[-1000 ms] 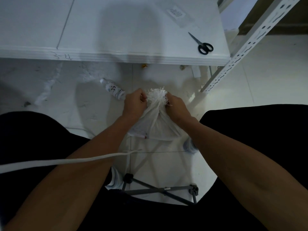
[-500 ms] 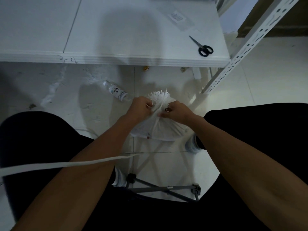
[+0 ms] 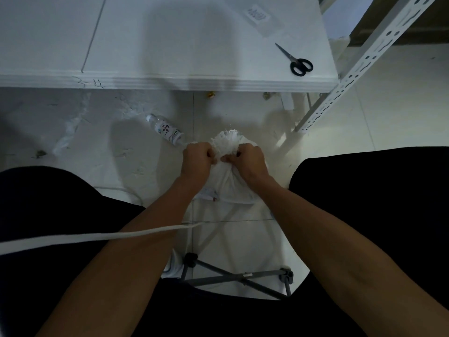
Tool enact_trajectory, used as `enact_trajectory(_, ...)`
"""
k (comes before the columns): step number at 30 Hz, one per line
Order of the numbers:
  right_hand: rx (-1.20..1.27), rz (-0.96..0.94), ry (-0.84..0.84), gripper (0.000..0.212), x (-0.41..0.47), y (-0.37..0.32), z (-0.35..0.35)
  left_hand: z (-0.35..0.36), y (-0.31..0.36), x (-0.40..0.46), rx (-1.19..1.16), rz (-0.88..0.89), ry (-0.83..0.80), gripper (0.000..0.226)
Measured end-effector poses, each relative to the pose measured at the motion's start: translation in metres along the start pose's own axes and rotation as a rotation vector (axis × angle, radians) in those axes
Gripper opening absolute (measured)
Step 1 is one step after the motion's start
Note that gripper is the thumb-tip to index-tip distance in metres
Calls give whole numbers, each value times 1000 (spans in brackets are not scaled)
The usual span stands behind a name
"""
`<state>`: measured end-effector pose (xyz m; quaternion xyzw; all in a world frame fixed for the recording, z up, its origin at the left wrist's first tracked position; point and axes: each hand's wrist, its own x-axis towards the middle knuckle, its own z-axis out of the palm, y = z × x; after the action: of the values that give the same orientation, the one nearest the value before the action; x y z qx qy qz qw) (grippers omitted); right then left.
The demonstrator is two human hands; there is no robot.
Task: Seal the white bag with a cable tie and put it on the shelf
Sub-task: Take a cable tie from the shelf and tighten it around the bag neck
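Note:
The white bag (image 3: pixel 229 183) sits on the floor between my knees, its frayed mouth (image 3: pixel 227 142) bunched upward. My left hand (image 3: pixel 198 158) grips the left side of the gathered neck, fingers curled tight. My right hand (image 3: pixel 247 159) pinches the neck from the right, fingertips meeting the left hand's. A cable tie is too small and hidden by my fingers to make out. The white shelf board (image 3: pixel 170 45) runs across the top of the view.
Black-handled scissors (image 3: pixel 295 60) and a clear packet with a label (image 3: pixel 258 17) lie on the shelf. A perforated white upright (image 3: pixel 352 69) rises at right. A plastic bottle (image 3: pixel 166 130) lies on the floor. A white strap (image 3: pixel 85 238) crosses my left arm; a grey stool frame (image 3: pixel 238 278) is below.
Both hands have stayed on the bag's neck, shifting closer together until the fingertips meet below the frayed top. The bag has barely moved.

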<state>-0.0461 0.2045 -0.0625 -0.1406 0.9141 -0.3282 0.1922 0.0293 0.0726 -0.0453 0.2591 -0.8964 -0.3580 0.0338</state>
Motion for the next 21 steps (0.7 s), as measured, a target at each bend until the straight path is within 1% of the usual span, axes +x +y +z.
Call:
enact_trajectory(2,-7,-1,11,37,3,1,0,-3,0,2,38,-44,-31,14)
enact_trajectory(5,-25,-8,35,37,4,1,2,-7,6,6,44,-107,-85,12)
enact_trajectory(7,-45,-18,50,35,5,1,3,-6,11,6,64,-128,-110,16)
enact_trajectory(9,-52,-18,52,33,4,-1,3,-4,17,4,76,-140,-155,15)
enact_trajectory(11,-46,7,39,27,5,-2,2,1,19,3,-27,-172,-208,14)
enact_trajectory(13,-37,24,24,23,6,0,1,9,14,2,-164,-211,-225,13)
enact_trajectory(15,-17,8,1,24,7,6,-2,20,12,-3,-281,-236,-243,11)
enact_trajectory(17,11,-22,-30,27,7,13,-8,31,13,-9,-457,-305,-237,14)
enact_trajectory(19,65,-52,-93,34,6,19,-18,39,18,-14,-588,-336,-210,14)
enact_trajectory(21,174,-54,-175,31,7,26,-26,44,20,-15,-681,-378,-184,16)
